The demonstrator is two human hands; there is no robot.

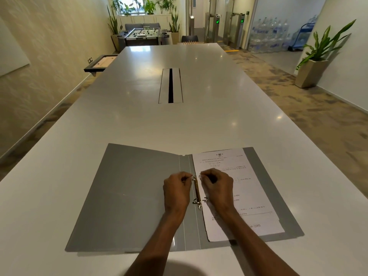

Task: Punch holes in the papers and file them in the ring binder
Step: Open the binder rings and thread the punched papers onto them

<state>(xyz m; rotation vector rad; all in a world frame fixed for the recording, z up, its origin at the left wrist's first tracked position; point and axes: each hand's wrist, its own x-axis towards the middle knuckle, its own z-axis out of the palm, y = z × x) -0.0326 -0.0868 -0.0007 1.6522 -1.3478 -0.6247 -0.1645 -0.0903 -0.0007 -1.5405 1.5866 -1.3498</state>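
A grey ring binder [127, 196] lies open flat on the white table [179, 124], near its front edge. Printed papers [251, 192] rest on its right cover, their left edge at the metal ring mechanism [197, 193] along the spine. My left hand [176, 190] pinches the left half of the upper ring with thumb and fingertip. My right hand [217, 188] lies on the papers and pinches the right half of that same ring. The upper ring's halves appear apart; the lower ring [199, 202] also looks parted. No hole punch is in view.
A cable slot with a dark gap [170, 85] sits in the table's middle. Beyond the far end stand a foosball table [143, 35] and potted plants. A planter [312, 72] stands on the floor to the right.
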